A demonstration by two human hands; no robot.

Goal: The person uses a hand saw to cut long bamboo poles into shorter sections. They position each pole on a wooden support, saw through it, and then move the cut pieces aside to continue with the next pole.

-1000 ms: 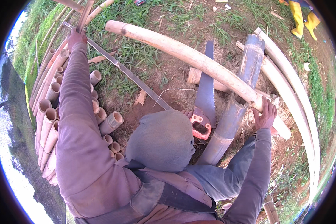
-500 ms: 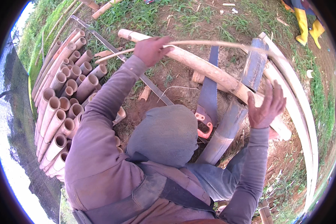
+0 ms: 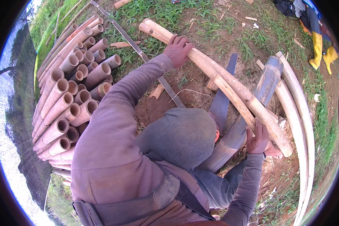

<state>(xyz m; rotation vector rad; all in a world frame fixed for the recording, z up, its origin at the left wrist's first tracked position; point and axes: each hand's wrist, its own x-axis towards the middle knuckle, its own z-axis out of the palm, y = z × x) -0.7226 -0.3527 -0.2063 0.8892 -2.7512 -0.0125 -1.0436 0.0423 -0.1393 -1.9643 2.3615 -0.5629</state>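
Observation:
A pale split strip [image 3: 233, 98] of bamboo or wood lies along a long pale pole [image 3: 248, 96]. My left hand [image 3: 178, 51] is wrapped over the strip and pole toward their far end. My right hand [image 3: 257, 140] closes around the strip's near end, thumb on one side and fingers on the other, beside the pole. Under the pole, a thick dark bamboo log [image 3: 229, 139] slants across the ground. A handsaw [image 3: 222, 100] lies left of the log, its blade passing under the pole. A grey cap hides most of its orange handle.
Many cut bamboo tubes [image 3: 73, 90] are stacked at the left. A long flat metal bar [image 3: 139, 51] crosses the ground beside them. Long curved pale poles [image 3: 303, 109] lie at the right. Someone in yellow boots [image 3: 317, 49] is at the far right.
The strip, raised and blurred half a second ago, now lies along the pole. My open right hand has come down and closed on its near end. The view has shifted.

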